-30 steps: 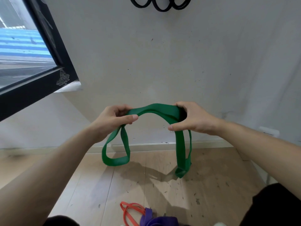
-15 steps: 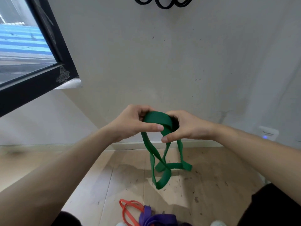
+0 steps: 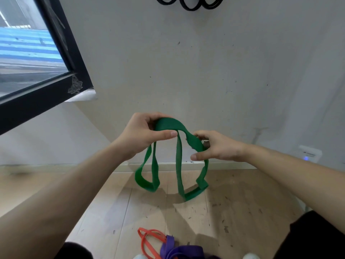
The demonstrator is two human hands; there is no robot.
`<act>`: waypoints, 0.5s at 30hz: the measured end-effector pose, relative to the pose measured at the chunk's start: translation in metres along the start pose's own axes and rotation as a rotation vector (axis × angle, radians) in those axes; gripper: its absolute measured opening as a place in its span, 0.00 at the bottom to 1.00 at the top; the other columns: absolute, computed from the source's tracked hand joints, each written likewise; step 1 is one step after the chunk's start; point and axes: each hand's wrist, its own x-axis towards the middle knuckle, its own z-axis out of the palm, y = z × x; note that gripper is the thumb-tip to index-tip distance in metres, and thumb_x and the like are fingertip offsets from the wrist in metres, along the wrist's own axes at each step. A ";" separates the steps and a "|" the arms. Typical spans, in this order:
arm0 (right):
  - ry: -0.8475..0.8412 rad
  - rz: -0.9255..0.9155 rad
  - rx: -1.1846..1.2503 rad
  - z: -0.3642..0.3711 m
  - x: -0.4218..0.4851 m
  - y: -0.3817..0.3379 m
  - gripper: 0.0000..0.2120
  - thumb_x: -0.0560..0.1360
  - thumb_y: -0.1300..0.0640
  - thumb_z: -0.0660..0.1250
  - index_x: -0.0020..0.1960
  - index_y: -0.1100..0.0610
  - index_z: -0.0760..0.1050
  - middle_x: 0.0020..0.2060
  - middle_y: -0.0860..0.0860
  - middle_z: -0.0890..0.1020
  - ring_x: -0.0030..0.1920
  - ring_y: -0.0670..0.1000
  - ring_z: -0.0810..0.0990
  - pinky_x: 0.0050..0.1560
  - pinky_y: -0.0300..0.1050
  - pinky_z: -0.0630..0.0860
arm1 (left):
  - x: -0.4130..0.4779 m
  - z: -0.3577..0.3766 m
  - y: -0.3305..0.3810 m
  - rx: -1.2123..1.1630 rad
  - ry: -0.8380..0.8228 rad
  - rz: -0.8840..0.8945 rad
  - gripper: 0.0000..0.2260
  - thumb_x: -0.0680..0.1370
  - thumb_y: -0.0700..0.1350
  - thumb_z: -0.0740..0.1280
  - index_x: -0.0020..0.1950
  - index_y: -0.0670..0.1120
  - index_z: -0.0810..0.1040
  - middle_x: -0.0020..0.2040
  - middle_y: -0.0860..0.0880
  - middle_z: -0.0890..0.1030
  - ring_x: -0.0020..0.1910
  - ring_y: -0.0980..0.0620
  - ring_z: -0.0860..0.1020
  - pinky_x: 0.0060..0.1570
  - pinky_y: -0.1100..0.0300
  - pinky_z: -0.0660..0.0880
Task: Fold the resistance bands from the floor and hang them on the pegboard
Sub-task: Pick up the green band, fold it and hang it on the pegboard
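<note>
I hold a green resistance band (image 3: 179, 165) in the air in front of the wall. My left hand (image 3: 143, 133) pinches its folded top between thumb and fingers. A little lower to the right, my right hand (image 3: 214, 146) holds another part of the band, thumb below and fingers curled behind it. Two loops of the band hang down toward the floor. An orange band (image 3: 147, 242) and a purple band (image 3: 179, 249) lie on the floor at the bottom edge. Black bands (image 3: 188, 2) hang on the wall at the top edge; their pegs are out of frame.
A black-framed window (image 3: 61, 58) with its sill juts out on the left. A white box with a blue light (image 3: 309, 154) sits low on the wall at right. The wooden floor (image 3: 233, 212) is speckled with debris. My dark-clothed knees fill both bottom corners.
The hands came together folding the band, then parted again. My right hand has shifted right and lower along the band. The hanging loops, crossed half a second ago, now swing apart.
</note>
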 end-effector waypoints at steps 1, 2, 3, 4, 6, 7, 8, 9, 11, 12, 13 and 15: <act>-0.004 -0.014 0.027 0.005 0.001 -0.002 0.25 0.70 0.54 0.79 0.64 0.49 0.76 0.58 0.51 0.79 0.58 0.55 0.81 0.62 0.48 0.79 | 0.000 0.001 0.002 -0.018 0.009 0.005 0.15 0.69 0.41 0.78 0.56 0.45 0.84 0.48 0.49 0.88 0.49 0.52 0.86 0.50 0.63 0.80; -0.005 -0.026 0.047 0.010 0.002 -0.004 0.26 0.70 0.54 0.79 0.65 0.48 0.75 0.59 0.50 0.79 0.59 0.54 0.81 0.62 0.47 0.79 | 0.000 0.002 0.004 -0.041 0.019 0.011 0.17 0.68 0.43 0.78 0.56 0.44 0.84 0.48 0.48 0.88 0.49 0.52 0.86 0.50 0.63 0.80; -0.006 -0.031 0.057 0.015 0.005 -0.005 0.25 0.70 0.54 0.79 0.65 0.48 0.76 0.59 0.49 0.80 0.59 0.53 0.81 0.62 0.47 0.79 | 0.000 0.004 0.006 -0.069 0.031 0.017 0.18 0.68 0.44 0.78 0.57 0.44 0.84 0.48 0.48 0.88 0.49 0.52 0.86 0.50 0.63 0.79; -0.005 -0.028 0.062 0.019 0.007 -0.007 0.25 0.70 0.53 0.79 0.65 0.48 0.76 0.59 0.49 0.80 0.58 0.52 0.81 0.61 0.48 0.79 | 0.000 0.005 0.007 -0.103 0.046 0.023 0.19 0.67 0.44 0.78 0.57 0.43 0.84 0.48 0.47 0.87 0.49 0.52 0.85 0.50 0.64 0.79; 0.000 -0.013 0.061 0.026 0.010 -0.010 0.22 0.70 0.52 0.79 0.61 0.48 0.78 0.58 0.49 0.81 0.57 0.53 0.82 0.60 0.50 0.80 | 0.001 0.008 0.010 -0.168 0.078 0.036 0.20 0.66 0.44 0.78 0.57 0.42 0.84 0.47 0.47 0.87 0.47 0.52 0.85 0.49 0.64 0.78; 0.001 -0.014 0.058 0.029 0.012 -0.011 0.19 0.70 0.52 0.79 0.59 0.49 0.79 0.57 0.50 0.82 0.56 0.52 0.82 0.59 0.49 0.80 | 0.001 0.008 0.011 -0.189 0.092 0.041 0.20 0.66 0.45 0.78 0.56 0.42 0.84 0.46 0.47 0.86 0.46 0.53 0.84 0.49 0.64 0.78; 0.000 -0.016 0.058 0.031 0.012 -0.012 0.17 0.70 0.53 0.79 0.56 0.51 0.80 0.55 0.51 0.82 0.55 0.51 0.83 0.58 0.48 0.81 | 0.001 0.008 0.011 -0.203 0.104 0.043 0.20 0.66 0.45 0.77 0.56 0.43 0.84 0.46 0.47 0.86 0.45 0.53 0.83 0.48 0.64 0.77; 0.002 -0.018 0.055 0.031 0.012 -0.013 0.15 0.71 0.54 0.78 0.55 0.54 0.80 0.52 0.52 0.83 0.53 0.50 0.83 0.57 0.46 0.80 | 0.002 0.007 0.012 -0.214 0.116 0.042 0.20 0.66 0.45 0.77 0.56 0.43 0.84 0.45 0.48 0.86 0.45 0.54 0.83 0.49 0.64 0.77; 0.029 -0.030 0.027 0.030 0.013 -0.015 0.13 0.71 0.56 0.78 0.52 0.59 0.79 0.48 0.54 0.83 0.49 0.49 0.83 0.54 0.46 0.80 | 0.002 0.004 0.011 -0.238 0.144 0.036 0.20 0.66 0.46 0.77 0.56 0.43 0.84 0.44 0.49 0.85 0.44 0.54 0.82 0.49 0.63 0.77; 0.047 -0.037 0.011 0.027 0.013 -0.015 0.13 0.72 0.56 0.77 0.51 0.61 0.79 0.47 0.56 0.83 0.47 0.50 0.82 0.55 0.48 0.80 | 0.002 0.001 0.010 -0.247 0.161 0.033 0.20 0.66 0.46 0.77 0.56 0.43 0.84 0.44 0.49 0.85 0.44 0.55 0.82 0.50 0.63 0.78; 0.063 -0.039 0.001 0.023 0.012 -0.015 0.12 0.72 0.56 0.77 0.50 0.60 0.79 0.48 0.57 0.83 0.48 0.52 0.83 0.56 0.51 0.81 | 0.001 -0.001 0.009 -0.247 0.178 0.031 0.20 0.66 0.46 0.77 0.56 0.43 0.84 0.44 0.50 0.85 0.43 0.55 0.82 0.50 0.63 0.78; 0.093 -0.035 -0.007 0.014 0.010 -0.015 0.11 0.72 0.57 0.77 0.50 0.59 0.80 0.48 0.57 0.84 0.50 0.55 0.84 0.58 0.54 0.80 | 0.001 -0.006 0.006 -0.222 0.202 0.027 0.19 0.66 0.46 0.77 0.56 0.43 0.84 0.42 0.52 0.85 0.41 0.57 0.82 0.49 0.64 0.78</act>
